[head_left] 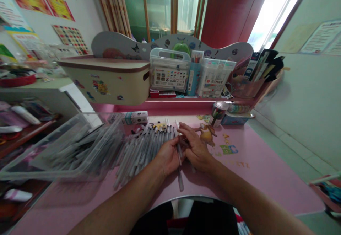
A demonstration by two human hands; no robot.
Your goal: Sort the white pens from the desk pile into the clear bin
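Slim translucent grey pens pass between my two hands at the middle of the pink desk. My left hand [170, 155] is palm up, with its thumb and fingers closed round a pen [179, 149]. Its lower end points toward me, beside another pen [181, 181] below the palm. My right hand [195, 149] leans in from the right with curled fingers against the pens; a blurred tip shows beneath it. Left of my hands lies a wide row of similar pens [145, 149]. More fill a clear plastic box [64, 174] at the left.
A lidded cream bin [114, 85], a clear marker case [170, 71] and a white marker box [217, 78] stand on the back shelf. On the desk are a small white carton [135, 117], a clear jar [217, 114] and a blue box [236, 118].
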